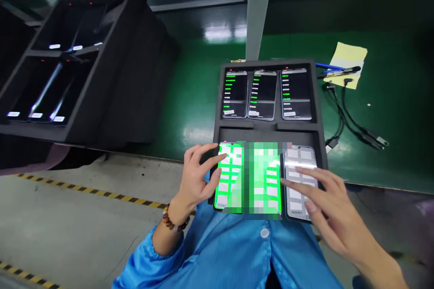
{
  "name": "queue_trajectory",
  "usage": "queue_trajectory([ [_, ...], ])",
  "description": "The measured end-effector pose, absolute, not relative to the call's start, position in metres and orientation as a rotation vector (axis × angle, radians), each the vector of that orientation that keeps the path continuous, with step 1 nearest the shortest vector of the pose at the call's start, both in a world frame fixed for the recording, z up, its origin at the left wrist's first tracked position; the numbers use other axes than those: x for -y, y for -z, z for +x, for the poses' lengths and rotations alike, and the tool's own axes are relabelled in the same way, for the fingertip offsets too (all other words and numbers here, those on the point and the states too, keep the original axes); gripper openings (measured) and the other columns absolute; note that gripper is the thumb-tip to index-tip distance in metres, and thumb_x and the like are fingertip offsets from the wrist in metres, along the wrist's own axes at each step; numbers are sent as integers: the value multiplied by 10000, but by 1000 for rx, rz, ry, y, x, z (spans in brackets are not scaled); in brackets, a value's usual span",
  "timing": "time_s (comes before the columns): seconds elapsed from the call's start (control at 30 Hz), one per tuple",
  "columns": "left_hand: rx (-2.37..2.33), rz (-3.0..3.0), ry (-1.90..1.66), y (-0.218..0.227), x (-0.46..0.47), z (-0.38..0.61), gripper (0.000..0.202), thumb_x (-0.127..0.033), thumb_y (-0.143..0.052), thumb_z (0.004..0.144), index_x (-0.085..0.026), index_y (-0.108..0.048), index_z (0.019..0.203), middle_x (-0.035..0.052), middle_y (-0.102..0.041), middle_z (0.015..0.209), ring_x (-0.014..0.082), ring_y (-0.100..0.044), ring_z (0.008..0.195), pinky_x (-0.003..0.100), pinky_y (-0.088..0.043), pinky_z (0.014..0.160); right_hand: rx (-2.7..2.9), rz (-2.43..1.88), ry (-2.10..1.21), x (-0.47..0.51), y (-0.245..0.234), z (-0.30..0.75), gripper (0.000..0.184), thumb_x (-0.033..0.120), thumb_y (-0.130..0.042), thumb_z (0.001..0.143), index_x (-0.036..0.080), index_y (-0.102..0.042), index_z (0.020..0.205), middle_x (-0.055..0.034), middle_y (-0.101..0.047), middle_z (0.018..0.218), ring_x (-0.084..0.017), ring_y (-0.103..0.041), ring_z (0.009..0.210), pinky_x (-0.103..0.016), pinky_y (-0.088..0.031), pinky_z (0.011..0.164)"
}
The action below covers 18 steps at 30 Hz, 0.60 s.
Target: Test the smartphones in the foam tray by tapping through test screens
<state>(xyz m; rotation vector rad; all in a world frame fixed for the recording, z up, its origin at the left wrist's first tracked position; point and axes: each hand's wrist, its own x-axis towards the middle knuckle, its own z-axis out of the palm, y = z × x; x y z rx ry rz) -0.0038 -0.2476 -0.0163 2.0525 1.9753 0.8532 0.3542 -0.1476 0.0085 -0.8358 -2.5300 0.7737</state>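
A black foam tray (269,129) lies at the near edge of the green bench, holding two rows of phones. The far row has three phones (261,95) with dark screens and green text lines. The near row shows a green-lit phone (230,174) on the left and a white-lit phone (300,176) on the right; the middle one is blurred out. My left hand (198,176) has its fingers spread, thumb and fingertips touching the green-lit phone's left edge. Over the white-lit phone, my right hand (325,201) lies open, fingertips on its screen.
A larger black tray stack (101,81) with dark phones stands at the left. Yellow paper (349,61), pens (334,70) and black cables (352,122) lie right of the tray. A grey post (259,9) rises behind it. Grey floor with striped tape (91,189) is below.
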Motion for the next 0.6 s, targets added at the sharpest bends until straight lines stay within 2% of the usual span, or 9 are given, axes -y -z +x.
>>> queue_trajectory([
  [0.17, -1924, 2072, -832, 21, 242, -2, 358, -289, -592, 1020, -287, -743, 1344, 124, -589, 1540, 346, -536, 1370, 580, -430, 1157, 2656, -818, -755, 167, -10, 350, 526, 200, -495, 1057, 240, -525, 1580, -54, -684, 1511, -298, -482, 1500, -507, -309, 1208],
  [0.3, -1794, 2223, -679, 18, 226, 13, 380, -322, -613, 1004, -299, -747, 1358, 122, -538, 1616, 362, -508, 1411, 630, -387, 1201, 2606, -867, -705, 165, -10, 350, 548, 208, -476, 1062, 253, -496, 1608, -58, -672, 1532, -311, -480, 1510, -522, -311, 1209],
  [0.43, -1799, 2238, -657, 11, 219, 24, 389, -349, -626, 977, -286, -754, 1340, 126, -599, 1558, 358, -539, 1383, 641, -386, 1212, 2621, -813, -713, 171, -11, 356, 538, 203, -495, 1050, 263, -532, 1583, -57, -714, 1468, -300, -521, 1483, -517, -302, 1219],
  [0.6, -1801, 2251, -755, 11, 227, 19, 315, -363, -620, 971, -281, -795, 1219, 123, -663, 1464, 356, -566, 1313, 633, -429, 1147, 2692, -690, -778, 186, -8, 365, 580, 209, -549, 1017, 240, -532, 1596, -58, -776, 1360, -302, -559, 1464, -518, -304, 1221],
])
